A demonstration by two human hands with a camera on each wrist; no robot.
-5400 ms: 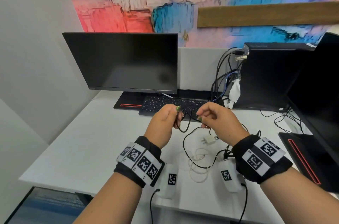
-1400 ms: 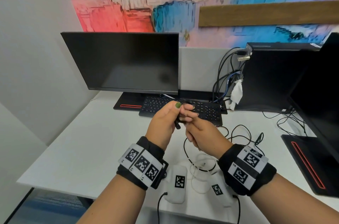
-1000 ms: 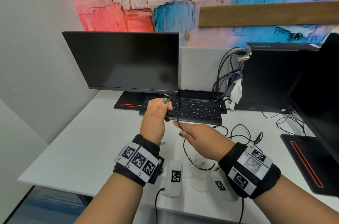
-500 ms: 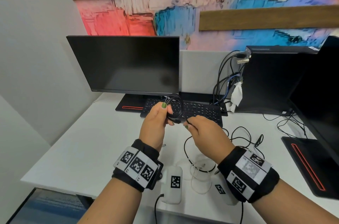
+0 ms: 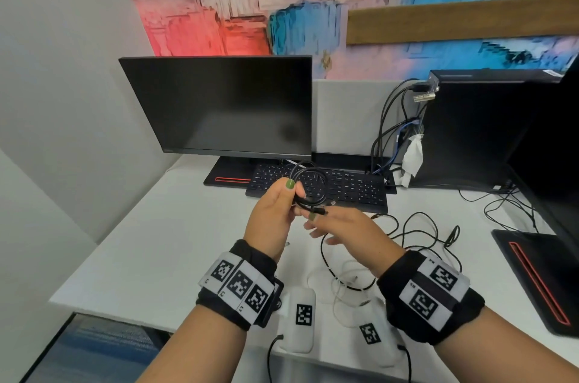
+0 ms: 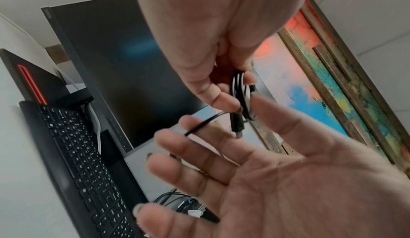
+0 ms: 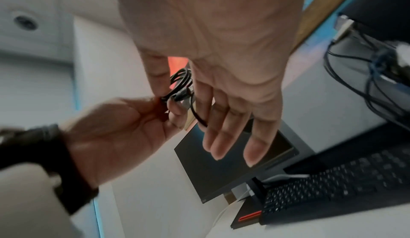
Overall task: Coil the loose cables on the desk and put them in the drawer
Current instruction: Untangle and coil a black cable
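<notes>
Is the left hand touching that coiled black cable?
Touching. In the head view the left hand pinches the coiled black cable between thumb and fingers; the left wrist view shows the same pinch.

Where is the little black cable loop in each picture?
Head: the black cable coil is near the middle, pinched by the left hand in front of the keyboard.
Left wrist: coil upper middle, at the fingers.
Right wrist: coil middle, slightly left.
Shared landmark: the keyboard.

Black wristbands (image 5: 241, 288) bearing white square-code tags; green-painted thumbnail (image 5: 290, 184).
</notes>
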